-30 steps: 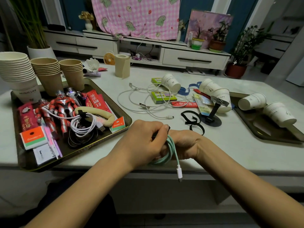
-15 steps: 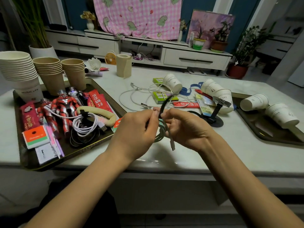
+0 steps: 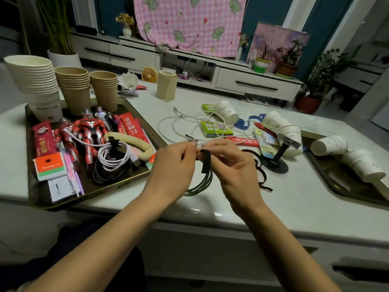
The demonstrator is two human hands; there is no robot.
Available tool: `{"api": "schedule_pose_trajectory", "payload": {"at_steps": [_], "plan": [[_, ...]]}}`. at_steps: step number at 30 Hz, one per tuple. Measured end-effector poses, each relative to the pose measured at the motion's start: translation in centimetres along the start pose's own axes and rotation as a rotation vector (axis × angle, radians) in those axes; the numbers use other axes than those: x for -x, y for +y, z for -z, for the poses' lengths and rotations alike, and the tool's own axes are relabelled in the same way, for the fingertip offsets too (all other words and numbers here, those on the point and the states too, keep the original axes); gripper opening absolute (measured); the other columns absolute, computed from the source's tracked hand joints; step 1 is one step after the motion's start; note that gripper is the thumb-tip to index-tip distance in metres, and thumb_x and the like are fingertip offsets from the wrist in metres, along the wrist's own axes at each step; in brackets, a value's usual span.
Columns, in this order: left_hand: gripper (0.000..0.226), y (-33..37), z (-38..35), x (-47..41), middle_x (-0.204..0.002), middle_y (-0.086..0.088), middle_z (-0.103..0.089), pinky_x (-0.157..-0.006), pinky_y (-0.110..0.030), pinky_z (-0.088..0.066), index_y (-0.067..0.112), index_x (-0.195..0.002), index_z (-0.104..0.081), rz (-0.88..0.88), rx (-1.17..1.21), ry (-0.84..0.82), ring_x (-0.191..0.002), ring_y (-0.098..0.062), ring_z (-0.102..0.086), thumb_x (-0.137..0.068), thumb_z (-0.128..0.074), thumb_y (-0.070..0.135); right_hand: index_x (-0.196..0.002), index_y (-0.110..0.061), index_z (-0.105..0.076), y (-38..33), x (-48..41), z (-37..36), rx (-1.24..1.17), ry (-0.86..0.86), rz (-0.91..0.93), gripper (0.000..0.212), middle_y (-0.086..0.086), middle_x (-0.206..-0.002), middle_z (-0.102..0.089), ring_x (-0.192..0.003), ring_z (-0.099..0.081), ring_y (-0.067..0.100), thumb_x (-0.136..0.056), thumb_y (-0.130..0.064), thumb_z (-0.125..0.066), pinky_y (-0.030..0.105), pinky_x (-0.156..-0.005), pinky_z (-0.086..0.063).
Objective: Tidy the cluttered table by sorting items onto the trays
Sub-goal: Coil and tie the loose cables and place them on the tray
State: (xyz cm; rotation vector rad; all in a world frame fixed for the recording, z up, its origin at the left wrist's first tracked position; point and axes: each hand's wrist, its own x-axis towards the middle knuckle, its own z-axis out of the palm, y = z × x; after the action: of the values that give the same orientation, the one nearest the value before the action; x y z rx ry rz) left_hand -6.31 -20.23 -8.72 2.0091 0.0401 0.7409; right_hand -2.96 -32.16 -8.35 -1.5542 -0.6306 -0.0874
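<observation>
1. Left hand [image 3: 171,165] and right hand [image 3: 233,167] meet over the front-centre of the surface [image 3: 294,203], between the left tray [image 3: 40,197] and the right tray [image 3: 347,186].
2. Left fingers [image 3: 185,148]: curled, thumb and forefinger pinched on the top of the coiled green cable [image 3: 202,184].
3. The coil hangs below both hands. Cannot tell whether its lowest loop touches the surface.
4. Right fingers [image 3: 221,148]: curled, pinching the upper end of a black strap [image 3: 205,162]. The strap hangs down across the front of the coil.
5. Left tray holds cup stacks [image 3: 73,87] at the back, toy figures [image 3: 88,131], red sachets [image 3: 130,128] and a bundled white cable [image 3: 113,157].
6. Loose on the surface beyond the hands: a white cable [image 3: 168,123], green boxes [image 3: 214,128], tipped paper cups [image 3: 228,111] and a phone stand [image 3: 275,161].
7. Spare black straps [image 3: 263,180] lie just right of the right hand.
8. Right tray: two white cups [image 3: 328,145] lying on their sides.
</observation>
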Motion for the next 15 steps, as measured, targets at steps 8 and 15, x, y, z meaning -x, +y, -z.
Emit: {"api": "schedule_pose_trajectory", "payload": {"at_steps": [8, 15], "plan": [[0.045, -0.5, 0.1, 0.2, -0.039, 0.005, -0.039, -0.046, -0.017, -0.028, 0.008, -0.054, -0.048, 0.092, 0.062, -0.022, -0.045, -0.01, -0.039, -0.097, -0.042, 0.021, -0.094, -0.022, -0.073, 0.5, 0.6, 1.0, -0.05, -0.216, -0.12, 0.025, 0.01, -0.1, -0.068, -0.089, -0.064, 0.026, -0.085, -0.03, -0.052, 0.03, -0.08, -0.054], [0.047, -0.4, -0.3, 0.6, -0.048, 0.005, -0.043, -0.05, -0.021, -0.028, 0.02, -0.05, -0.042, 0.059, 0.006, -0.079, -0.05, -0.012, -0.039, -0.097, -0.042, 0.022, -0.086, -0.012, -0.07, 0.7, 0.3, 1.6, -0.007, -0.187, -0.05, 0.017, 0.006, -0.085, -0.071, -0.079, -0.068, 0.018, -0.071, -0.005, -0.073, 0.026, -0.075, -0.054]]}}
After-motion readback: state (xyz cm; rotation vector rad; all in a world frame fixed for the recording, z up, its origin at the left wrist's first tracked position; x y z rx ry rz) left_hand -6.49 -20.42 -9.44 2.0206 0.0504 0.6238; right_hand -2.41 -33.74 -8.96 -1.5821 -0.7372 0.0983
